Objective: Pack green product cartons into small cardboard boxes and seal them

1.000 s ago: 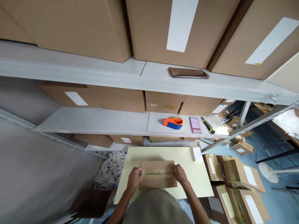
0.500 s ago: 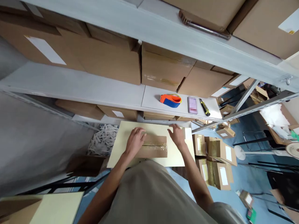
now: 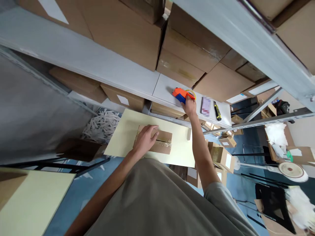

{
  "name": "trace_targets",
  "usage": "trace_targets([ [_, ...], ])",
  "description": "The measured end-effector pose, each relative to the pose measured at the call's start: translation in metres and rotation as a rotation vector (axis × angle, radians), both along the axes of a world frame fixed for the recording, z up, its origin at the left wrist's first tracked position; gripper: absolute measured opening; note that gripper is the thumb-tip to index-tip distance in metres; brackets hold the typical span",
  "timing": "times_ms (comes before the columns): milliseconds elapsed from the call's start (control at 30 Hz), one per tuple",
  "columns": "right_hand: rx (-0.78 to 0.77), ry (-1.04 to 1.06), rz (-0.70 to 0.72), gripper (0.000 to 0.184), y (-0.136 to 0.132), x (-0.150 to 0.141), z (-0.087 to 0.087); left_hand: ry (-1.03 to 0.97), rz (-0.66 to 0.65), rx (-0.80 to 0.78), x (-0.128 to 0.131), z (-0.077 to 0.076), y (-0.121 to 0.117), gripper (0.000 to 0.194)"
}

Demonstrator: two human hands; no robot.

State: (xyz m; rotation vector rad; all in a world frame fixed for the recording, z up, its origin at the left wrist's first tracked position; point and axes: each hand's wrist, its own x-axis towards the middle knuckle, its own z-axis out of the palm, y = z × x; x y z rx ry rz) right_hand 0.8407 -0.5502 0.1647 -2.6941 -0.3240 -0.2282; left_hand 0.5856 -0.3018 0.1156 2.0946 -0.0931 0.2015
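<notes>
A small cardboard box [image 3: 164, 137] with clear tape along its middle seam lies on the cream board [image 3: 183, 155] in front of me. My left hand [image 3: 146, 139] rests on the box's left part, fingers stretched out and thumb apart. Up on the white shelf, my right hand [image 3: 190, 106] has its fingers around the near end of an orange and blue tape dispenser [image 3: 180, 93]. Part of the dispenser's handle is hidden by that hand. To its right lie a phone [image 3: 205, 106] and a yellow and black box cutter [image 3: 217, 110].
Large cardboard cartons [image 3: 123, 36] line the shelf [image 3: 105, 64]. A grey metal upright and brace [image 3: 261, 101] stand at the right, near stacked parcels [image 3: 222, 157]. White paper strips [image 3: 102, 124] are heaped at the left. A fan [image 3: 291, 170] stands far right.
My right hand has gone from above the board, beside the box, up to the tape dispenser and grasped it. My left hand stays at the box. The view has turned.
</notes>
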Motion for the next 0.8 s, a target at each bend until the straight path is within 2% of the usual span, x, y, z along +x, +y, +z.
trace_targets([
  [67, 0.073, 0.093, -0.079, 0.049, 0.009, -0.039, -0.008, 0.033, 0.032, -0.112, -0.011, -0.007, 0.003, 0.024],
  [100, 0.181, 0.141, -0.077, 0.051, 0.016, -0.066, -0.013, 0.049, 0.051, -0.174, -0.016, -0.009, 0.005, 0.025],
  [233, 0.782, 0.505, 0.073, 0.061, 0.058, -0.187, -0.042, 0.101, 0.139, -0.362, -0.043, -0.011, 0.012, 0.03],
  [267, 0.885, 0.596, 0.089, 0.06, 0.069, -0.214, -0.049, 0.114, 0.153, -0.384, -0.051, -0.011, 0.014, 0.03],
  [367, 1.032, 0.742, 0.046, 0.058, 0.099, -0.271, -0.064, 0.164, 0.176, -0.407, -0.073, -0.014, 0.021, 0.029],
  [500, 1.032, 0.788, 0.006, 0.058, 0.119, -0.296, -0.074, 0.246, 0.177, -0.384, -0.094, -0.019, 0.031, 0.029],
  [633, 0.97, 0.833, 0.053, 0.056, 0.116, -0.301, -0.077, 0.309, 0.102, -0.314, -0.099, -0.023, 0.045, 0.028],
  [700, 0.916, 0.851, 0.077, 0.06, 0.111, -0.304, -0.077, 0.326, 0.109, -0.327, -0.095, -0.025, 0.057, 0.037],
  [800, 0.823, 0.896, 0.118, 0.065, 0.103, -0.308, -0.075, 0.355, 0.125, -0.453, -0.082, -0.024, 0.079, 0.055],
])
